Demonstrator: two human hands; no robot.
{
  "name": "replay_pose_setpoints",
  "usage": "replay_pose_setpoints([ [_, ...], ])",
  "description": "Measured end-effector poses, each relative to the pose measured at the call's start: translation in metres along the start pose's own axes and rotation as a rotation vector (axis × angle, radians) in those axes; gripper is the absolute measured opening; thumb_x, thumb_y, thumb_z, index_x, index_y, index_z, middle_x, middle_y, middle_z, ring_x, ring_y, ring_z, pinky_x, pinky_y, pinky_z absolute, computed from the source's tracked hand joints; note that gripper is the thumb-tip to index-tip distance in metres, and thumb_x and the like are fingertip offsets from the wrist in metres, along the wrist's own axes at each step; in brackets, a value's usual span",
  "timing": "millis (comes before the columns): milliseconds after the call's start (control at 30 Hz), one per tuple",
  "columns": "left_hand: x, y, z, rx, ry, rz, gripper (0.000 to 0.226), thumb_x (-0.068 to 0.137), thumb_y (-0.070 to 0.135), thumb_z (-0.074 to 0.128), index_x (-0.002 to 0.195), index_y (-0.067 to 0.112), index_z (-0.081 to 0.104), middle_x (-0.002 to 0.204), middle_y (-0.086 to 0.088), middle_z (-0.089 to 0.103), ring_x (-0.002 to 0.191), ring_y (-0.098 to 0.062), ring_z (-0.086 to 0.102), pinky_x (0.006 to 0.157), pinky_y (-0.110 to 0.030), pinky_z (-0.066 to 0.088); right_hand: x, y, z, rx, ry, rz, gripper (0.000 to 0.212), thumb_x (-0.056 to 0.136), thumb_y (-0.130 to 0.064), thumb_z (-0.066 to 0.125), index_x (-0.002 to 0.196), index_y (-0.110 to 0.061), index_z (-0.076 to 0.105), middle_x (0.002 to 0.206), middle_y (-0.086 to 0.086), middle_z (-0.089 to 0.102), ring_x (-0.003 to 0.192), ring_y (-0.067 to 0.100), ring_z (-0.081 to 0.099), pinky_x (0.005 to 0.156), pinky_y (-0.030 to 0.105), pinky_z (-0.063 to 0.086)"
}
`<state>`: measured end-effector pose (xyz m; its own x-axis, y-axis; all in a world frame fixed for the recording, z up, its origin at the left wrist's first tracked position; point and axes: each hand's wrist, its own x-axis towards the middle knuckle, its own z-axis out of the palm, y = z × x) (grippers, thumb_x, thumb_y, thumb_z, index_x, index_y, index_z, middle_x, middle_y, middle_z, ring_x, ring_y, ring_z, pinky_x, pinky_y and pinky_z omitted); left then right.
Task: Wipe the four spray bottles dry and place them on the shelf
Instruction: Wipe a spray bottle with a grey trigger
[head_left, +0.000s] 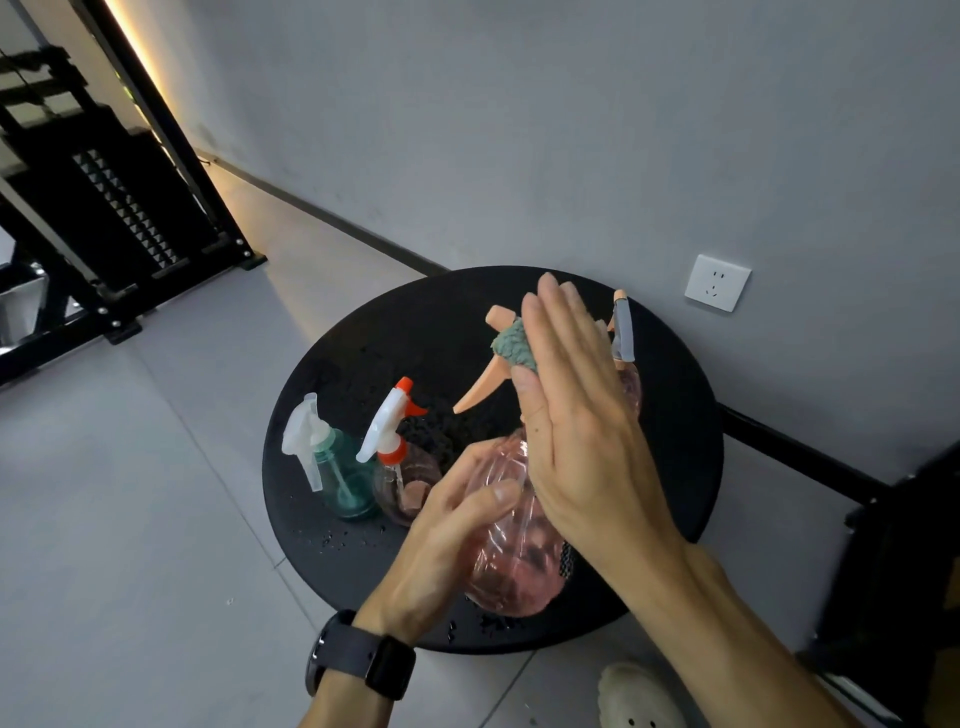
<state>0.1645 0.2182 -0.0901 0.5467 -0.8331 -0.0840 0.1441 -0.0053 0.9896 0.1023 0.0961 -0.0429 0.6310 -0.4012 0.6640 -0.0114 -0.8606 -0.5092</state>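
Pink spray bottle (511, 551) held over the black tabletop (675, 415) in the curled left grip (447, 535), teal cloth (514, 349) pressed onto its trigger head by the flat, straight-fingered right grip (566, 415), two bottles (343, 478) standing left of the left grip

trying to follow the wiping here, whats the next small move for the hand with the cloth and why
Probably draw the right hand and its green cloth down from the peach trigger head onto the pink spray bottle body, which the left hand grips. The cloth covers only the head so far, and droplets dot the black round table.
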Motion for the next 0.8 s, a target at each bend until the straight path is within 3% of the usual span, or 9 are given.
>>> replay_pose_setpoints([
  [67, 0.001, -0.002, 0.001, 0.004, -0.003, -0.013, 0.055, 0.079, 0.046, 0.064, 0.126, 0.018, 0.061, 0.123, -0.011, 0.069, 0.115, -0.03, 0.066, 0.095, -0.041, 0.052, 0.0, 0.004, 0.001, -0.026, -0.075, 0.015, 0.05, 0.104, -0.019, 0.03, 0.151, -0.004, 0.024, 0.16, 0.008, 0.018, 0.149, 0.016, 0.007, 0.121, 0.039, 0.012],
  [200, 0.002, -0.002, 0.001, -0.065, 0.043, -0.021, 0.059, 0.08, 0.043, 0.063, 0.128, 0.01, 0.059, 0.114, -0.013, 0.071, 0.103, -0.025, 0.071, 0.08, -0.029, 0.058, -0.008, 0.006, 0.005, -0.024, -0.19, 0.017, 0.055, 0.101, -0.005, 0.033, 0.153, -0.006, 0.015, 0.162, 0.005, 0.007, 0.149, 0.013, -0.004, 0.121, 0.042, 0.009],
  [233, 0.002, -0.001, 0.0, -0.085, 0.059, -0.02, 0.057, 0.08, 0.044, 0.063, 0.128, 0.012, 0.06, 0.117, -0.012, 0.071, 0.106, -0.026, 0.07, 0.08, -0.031, 0.059, -0.012, 0.004, 0.007, 0.0, -0.214, 0.02, 0.059, 0.098, -0.001, 0.034, 0.153, -0.007, 0.013, 0.163, 0.004, 0.006, 0.149, 0.012, -0.006, 0.121, 0.043, 0.009],
  [333, 0.003, -0.002, -0.002, -0.113, 0.095, -0.025, 0.048, 0.078, 0.046, 0.064, 0.121, 0.024, 0.066, 0.125, -0.016, 0.067, 0.116, -0.038, 0.065, 0.095, -0.055, 0.054, -0.022, -0.001, 0.011, 0.1, -0.234, 0.039, 0.066, 0.092, 0.006, 0.036, 0.152, -0.007, 0.013, 0.162, 0.002, 0.007, 0.149, 0.01, -0.006, 0.121, 0.043, 0.015],
  [400, 0.003, -0.002, -0.003, -0.136, 0.098, -0.037, 0.047, 0.078, 0.046, 0.066, 0.12, 0.025, 0.066, 0.125, -0.017, 0.067, 0.115, -0.039, 0.065, 0.095, -0.059, 0.053, -0.023, -0.001, 0.012, 0.132, -0.22, 0.045, 0.066, 0.091, 0.007, 0.036, 0.152, -0.007, 0.014, 0.162, 0.002, 0.008, 0.149, 0.009, -0.005, 0.12, 0.042, 0.017],
  [567, 0.003, -0.001, -0.001, -0.058, 0.084, -0.03, 0.056, 0.078, 0.048, 0.065, 0.123, 0.015, 0.061, 0.115, -0.008, 0.071, 0.103, -0.026, 0.071, 0.079, -0.029, 0.058, -0.015, 0.003, 0.008, 0.132, -0.193, 0.067, 0.066, 0.093, 0.01, 0.037, 0.153, -0.006, 0.013, 0.163, 0.003, 0.005, 0.149, 0.011, -0.005, 0.12, 0.047, 0.017],
  [800, 0.0, -0.003, 0.007, 0.0, 0.014, -0.081, 0.055, 0.076, 0.049, 0.068, 0.122, 0.018, 0.061, 0.116, -0.017, 0.07, 0.1, -0.034, 0.07, 0.094, -0.052, 0.055, 0.003, 0.015, -0.004, 0.068, -0.088, 0.111, 0.056, 0.1, 0.001, 0.033, 0.153, -0.007, 0.016, 0.161, 0.001, 0.006, 0.148, 0.007, -0.003, 0.12, 0.025, 0.004],
])
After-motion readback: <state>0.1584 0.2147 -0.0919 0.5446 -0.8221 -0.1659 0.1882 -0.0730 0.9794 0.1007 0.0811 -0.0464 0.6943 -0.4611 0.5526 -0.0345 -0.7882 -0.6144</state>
